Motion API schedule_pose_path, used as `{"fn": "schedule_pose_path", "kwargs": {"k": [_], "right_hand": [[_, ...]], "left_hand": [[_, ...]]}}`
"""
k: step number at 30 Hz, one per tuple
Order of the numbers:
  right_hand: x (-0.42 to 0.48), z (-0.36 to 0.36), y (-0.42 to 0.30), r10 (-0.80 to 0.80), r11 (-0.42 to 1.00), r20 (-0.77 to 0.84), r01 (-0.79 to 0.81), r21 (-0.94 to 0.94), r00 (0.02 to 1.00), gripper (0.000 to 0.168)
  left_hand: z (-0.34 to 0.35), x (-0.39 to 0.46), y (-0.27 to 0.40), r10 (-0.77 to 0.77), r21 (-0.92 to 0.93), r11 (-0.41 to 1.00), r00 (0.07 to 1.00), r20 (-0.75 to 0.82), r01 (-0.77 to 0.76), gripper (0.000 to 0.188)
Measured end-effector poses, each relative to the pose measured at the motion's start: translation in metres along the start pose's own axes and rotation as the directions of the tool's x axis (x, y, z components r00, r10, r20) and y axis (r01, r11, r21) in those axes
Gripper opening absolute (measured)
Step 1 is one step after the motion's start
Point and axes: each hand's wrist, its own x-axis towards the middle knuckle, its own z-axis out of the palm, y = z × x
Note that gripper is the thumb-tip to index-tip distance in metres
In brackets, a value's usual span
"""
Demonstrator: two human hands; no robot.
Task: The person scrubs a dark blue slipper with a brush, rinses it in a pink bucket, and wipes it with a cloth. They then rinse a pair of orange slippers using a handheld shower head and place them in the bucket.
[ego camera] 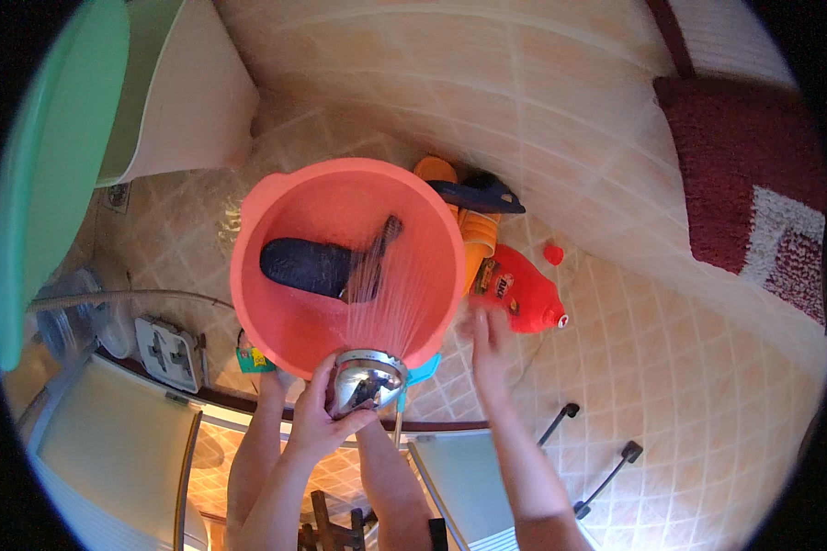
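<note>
My left hand holds a chrome shower head over the near rim of a coral plastic basin. Water sprays from it in fine jets into the basin. Inside lies a dark slide sandal, its strap side under the spray. My right hand, blurred, is right of the basin with fingers extended and nothing visible in it. Just beyond its fingertips is a red plastic bottle with a label and a white mouth showing. A small red cap lies apart from the bottle.
Orange slippers and another dark sandal sit behind the basin by the tiled wall. A shower hose runs in from the left. A floor drain and a green-and-yellow package are at left. A dark red mat hangs at right.
</note>
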Motion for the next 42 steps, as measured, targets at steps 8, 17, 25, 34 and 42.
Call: {"fn": "schedule_pose_path", "kwargs": {"k": [8, 17, 25, 34, 42], "right_hand": [[0.238, 0.000, -0.019, -0.386, 0.314, 0.201, 0.333, -0.889, 0.900, 0.051], [0.020, -0.055, -0.024, -0.750, 0.504, 0.122, 0.682, -0.531, 0.650, 0.034], [-0.086, -0.013, -0.001, -0.629, 0.510, 0.640, 0.856, -0.090, 0.442, 0.052], [0.028, 0.022, 0.027, -0.613, 0.760, -0.092, 0.554, -0.339, 0.784, 0.037], [0.236, 0.024, 0.137, 0.403, 0.810, -0.034, -0.339, 0.478, 0.915, 0.059]], "left_hand": [[-0.003, 0.008, 0.003, 0.142, 0.235, 0.963, 0.989, -0.037, -0.129, 0.100], [-0.008, -0.002, 0.003, -0.019, 0.036, 0.999, 0.995, -0.101, 0.023, 0.085], [-0.025, 0.000, -0.040, -0.051, -0.443, 0.891, 0.948, -0.314, -0.098, 0.058], [-0.015, 0.000, -0.029, 0.043, -0.277, 0.953, 0.957, -0.286, -0.126, 0.069], [-0.010, 0.002, -0.060, 0.031, 0.183, 0.983, 0.982, -0.187, 0.004, 0.083]]}}
